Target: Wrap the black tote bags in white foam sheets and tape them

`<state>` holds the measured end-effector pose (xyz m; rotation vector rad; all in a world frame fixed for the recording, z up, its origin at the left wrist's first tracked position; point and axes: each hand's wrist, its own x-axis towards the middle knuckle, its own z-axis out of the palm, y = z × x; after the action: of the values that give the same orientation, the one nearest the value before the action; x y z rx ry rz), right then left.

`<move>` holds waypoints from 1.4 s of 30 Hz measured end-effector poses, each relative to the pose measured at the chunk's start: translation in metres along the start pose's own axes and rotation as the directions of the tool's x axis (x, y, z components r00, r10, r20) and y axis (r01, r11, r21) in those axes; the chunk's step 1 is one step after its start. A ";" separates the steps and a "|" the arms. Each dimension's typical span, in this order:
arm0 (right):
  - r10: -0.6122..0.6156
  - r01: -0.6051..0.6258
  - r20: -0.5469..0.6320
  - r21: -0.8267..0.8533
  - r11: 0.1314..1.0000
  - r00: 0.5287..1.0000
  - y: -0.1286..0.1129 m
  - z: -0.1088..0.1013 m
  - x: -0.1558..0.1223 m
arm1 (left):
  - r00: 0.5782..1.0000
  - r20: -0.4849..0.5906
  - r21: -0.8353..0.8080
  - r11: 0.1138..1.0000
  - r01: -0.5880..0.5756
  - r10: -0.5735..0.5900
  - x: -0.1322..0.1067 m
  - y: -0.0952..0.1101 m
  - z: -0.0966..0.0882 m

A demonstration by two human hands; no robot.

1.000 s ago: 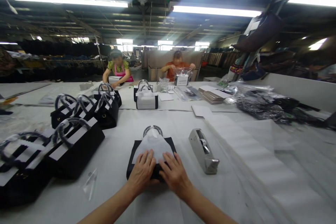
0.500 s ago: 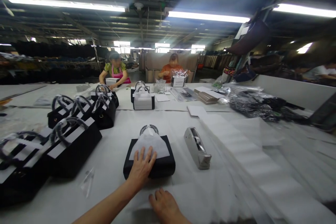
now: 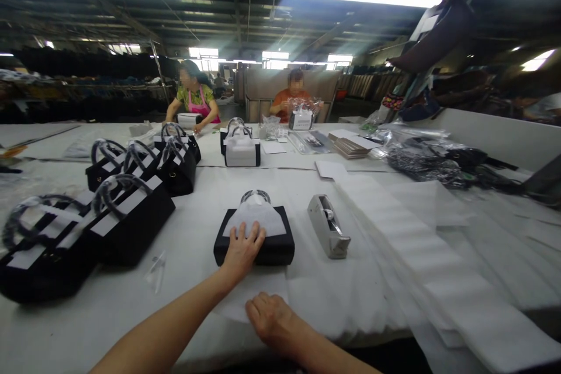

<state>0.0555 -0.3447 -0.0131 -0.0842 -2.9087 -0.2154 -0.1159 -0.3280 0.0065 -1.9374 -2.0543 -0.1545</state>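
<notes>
A black handbag (image 3: 284, 248) lies on its side in front of me, its wrapped handles (image 3: 256, 194) pointing away. White paper (image 3: 263, 216) covers part of its upper face and the base of the handles. My left hand (image 3: 244, 247) lies flat on the bag and paper, fingers spread. Closer to me, my right hand (image 3: 272, 320) is closed, its fingers pinching the near part of a thin white sheet (image 3: 232, 304) that extends to the bag's near side. A grey tape dispenser (image 3: 328, 228) stands to the right of the bag.
Several black handbags (image 3: 131, 228) with wrapped handles stand on the left. A clear plastic scrap (image 3: 155, 272) lies near them. Long white foam strips (image 3: 407, 245) cover the right side. Plastic bags (image 3: 421, 155) are heaped beyond. Two co-workers (image 3: 199, 99) work across the white table (image 3: 184, 315).
My right hand has gone from loosely spread fingers to a closed grip on the white sheet. My left hand stays on the bag. The view has tilted down slightly.
</notes>
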 end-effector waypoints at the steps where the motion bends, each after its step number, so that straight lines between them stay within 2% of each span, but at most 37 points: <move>1: 0.000 0.000 0.005 0.001 1.000 1.000 -0.001 -0.003 -0.001 | 1.000 0.004 -0.006 1.000 0.002 -0.002 0.002 -0.002 -0.001; 5: -0.021 0.020 0.011 0.003 1.000 1.000 -0.003 -0.015 -0.003 | 1.000 0.019 -0.027 1.000 -0.008 0.009 0.004 -0.008 0.000; 9: -0.006 0.006 -0.076 0.004 1.000 0.997 0.009 -0.030 0.000 | 0.999 0.025 -0.038 0.999 -0.031 0.032 0.000 -0.006 0.001; 13: -0.031 0.021 -0.170 -0.056 0.998 0.985 0.043 -0.048 0.017 | 0.999 0.032 -0.061 0.998 -0.035 0.037 0.001 -0.004 0.004; 17: -0.081 0.055 -0.213 -0.128 0.990 0.974 0.084 -0.054 0.039 | 0.996 0.036 -0.137 0.987 -0.081 0.086 0.004 -0.014 0.010; 23: 0.006 -0.009 -0.194 -0.017 1.000 0.981 0.132 -0.036 0.069 | 0.979 0.004 -0.254 0.947 -0.198 0.206 0.002 -0.033 0.022; 27: 0.100 -0.091 -0.156 0.068 0.994 0.983 0.149 -0.017 0.080 | 0.970 0.035 -0.368 0.906 -0.212 0.241 0.000 -0.045 0.015; 30: 0.164 -0.143 -0.186 0.122 0.982 0.969 0.153 -0.006 0.078 | 0.963 0.040 -0.483 0.849 -0.215 0.267 -0.001 -0.056 0.000; 33: 0.162 -0.137 -0.264 0.110 0.984 0.951 0.151 0.002 0.073 | 0.985 0.028 -0.561 0.819 -0.125 0.170 0.000 -0.064 -0.012; 35: 0.147 -0.124 -0.312 0.093 0.988 0.939 0.149 0.004 0.070 | 0.993 0.022 -0.551 0.830 -0.085 0.116 0.003 -0.063 -0.016; 38: 0.133 -0.117 -0.368 0.067 0.991 0.920 0.146 0.005 0.067 | 0.993 -0.004 -0.496 0.862 -0.103 0.116 0.010 -0.055 -0.014; 42: 0.118 -0.113 -0.429 0.037 0.993 0.896 0.144 0.001 0.065 | 0.994 -0.064 -0.462 0.880 -0.111 0.092 0.016 -0.046 -0.001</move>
<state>0.0024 -0.2001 0.0202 -0.1825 -2.4523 -0.1710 -0.1616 -0.3168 0.0183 -2.2828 -2.0146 -0.7186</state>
